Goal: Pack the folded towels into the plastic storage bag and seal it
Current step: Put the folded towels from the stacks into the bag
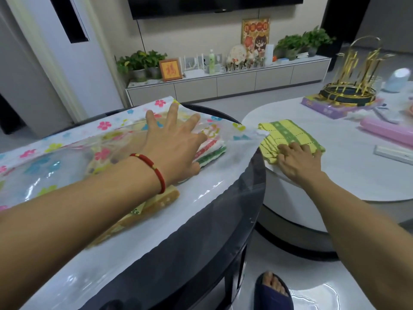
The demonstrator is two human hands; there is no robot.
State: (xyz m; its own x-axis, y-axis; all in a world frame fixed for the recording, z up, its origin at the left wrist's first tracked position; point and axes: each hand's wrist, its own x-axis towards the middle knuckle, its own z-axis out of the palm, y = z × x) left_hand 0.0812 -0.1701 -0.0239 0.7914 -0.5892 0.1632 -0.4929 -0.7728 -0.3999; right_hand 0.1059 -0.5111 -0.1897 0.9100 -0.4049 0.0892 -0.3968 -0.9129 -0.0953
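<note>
Storage bag (pixel 67 166): clear plastic with flower print, lying flat across the dark round table (pixel 223 231), left half of frame.
Striped towel (pixel 212 153): folded, red, white and green, inside the bag at centre.
Orange towel (pixel 161 202): folded, under the plastic, below the left wrist.
Left hand (pixel 176 142): fingers spread wide, flat on the bag over the towels.
Yellow-green towel (pixel 288 139): folded, on the white table (pixel 357 175), right of centre.
Right hand (pixel 299 162): fingers curled onto the towel's near edge, gripping it.
</note>
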